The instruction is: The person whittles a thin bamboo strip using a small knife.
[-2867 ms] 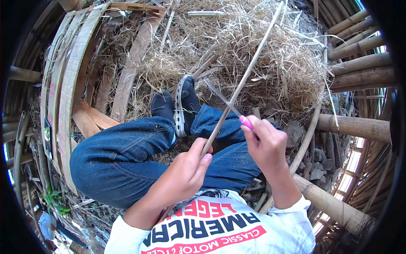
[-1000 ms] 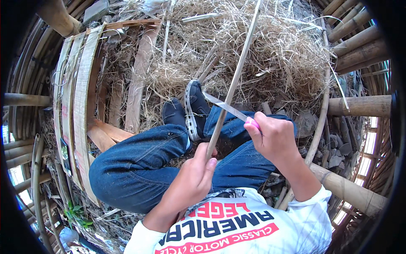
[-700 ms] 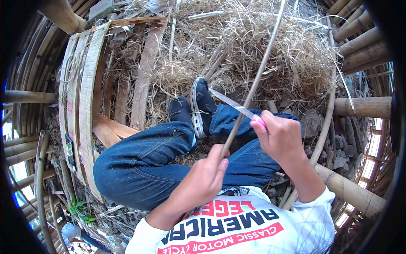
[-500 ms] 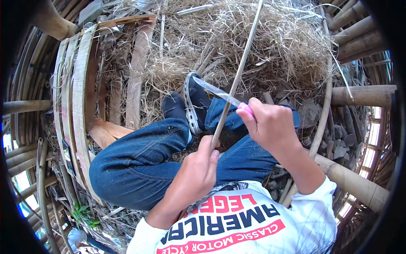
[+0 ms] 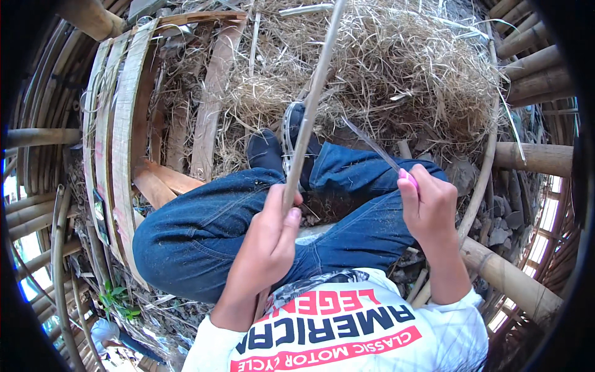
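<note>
My left hand [image 5: 268, 239] is wrapped round a long, thin bamboo strip [image 5: 313, 99], which rises from my fist past the top edge of the view. The strip's lower end shows below my wrist, near my shirt. In my right hand [image 5: 429, 201] is a knife [image 5: 373, 144] with a pink handle, its narrow blade pointing up and to the left. Blade and strip are apart. Both hands are above my crossed legs in blue jeans [image 5: 192, 232], with dark shoes [image 5: 296, 133] beyond them.
Dry straw and shavings [image 5: 403, 74] cover the ground ahead. A wooden slatted frame [image 5: 127, 105] stands at the left, with loose boards [image 5: 211, 93] beside it. Bamboo poles [image 5: 536, 158] close in the right side, near some stones [image 5: 499, 226]. A small green plant [image 5: 116, 301] grows at lower left.
The knife has come away from the strip, moving right and down with my right hand. My left hand has shifted slightly left, and the strip stands more upright.
</note>
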Available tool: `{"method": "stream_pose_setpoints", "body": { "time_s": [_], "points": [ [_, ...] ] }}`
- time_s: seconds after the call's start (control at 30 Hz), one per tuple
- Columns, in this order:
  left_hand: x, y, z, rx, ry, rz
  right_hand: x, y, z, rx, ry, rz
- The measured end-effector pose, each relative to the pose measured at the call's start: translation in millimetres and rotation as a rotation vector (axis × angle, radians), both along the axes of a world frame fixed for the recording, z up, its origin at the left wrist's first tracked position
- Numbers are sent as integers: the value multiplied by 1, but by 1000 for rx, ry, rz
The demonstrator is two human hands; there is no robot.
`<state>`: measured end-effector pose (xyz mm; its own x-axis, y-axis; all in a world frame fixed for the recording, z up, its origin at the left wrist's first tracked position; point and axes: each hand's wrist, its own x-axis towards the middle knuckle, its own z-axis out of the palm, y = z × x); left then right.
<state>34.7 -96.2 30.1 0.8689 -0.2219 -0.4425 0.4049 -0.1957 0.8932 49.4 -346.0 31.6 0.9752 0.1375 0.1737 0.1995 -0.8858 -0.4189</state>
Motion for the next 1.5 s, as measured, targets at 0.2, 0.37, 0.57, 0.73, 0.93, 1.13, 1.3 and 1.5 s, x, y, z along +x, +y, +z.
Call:
{"method": "stream_pose_setpoints", "body": {
  "time_s": [0.2, 0.37, 0.57, 0.73, 0.93, 1.13, 1.3, 1.5],
  "points": [
    [-7, 0, -1, -29, 11, -56, 8, 35, 0, 211, 78, -26],
    [-7, -4, 4, 6, 32, -99, 19, 45, -15, 137, 102, -22],
    [-11, -7, -1, 122, -35, -150, 23, 36, -27, -8, 19, 25],
    [-15, -12, 1, 182, -117, -129, 27, 26, -25, -143, -47, 122],
    [-16, -20, -8, 198, -135, -169, 37, -3, -31, -219, -101, 165],
    [-15, -19, -4, 175, -92, -147, 44, -15, -55, -346, -99, 99],
    [-12, -19, -4, 157, -106, -108, 49, -27, -45, -146, -109, 57],
    [-13, -23, -9, 165, -112, -144, 31, 17, -39, -68, -58, 160]
  ]
}}
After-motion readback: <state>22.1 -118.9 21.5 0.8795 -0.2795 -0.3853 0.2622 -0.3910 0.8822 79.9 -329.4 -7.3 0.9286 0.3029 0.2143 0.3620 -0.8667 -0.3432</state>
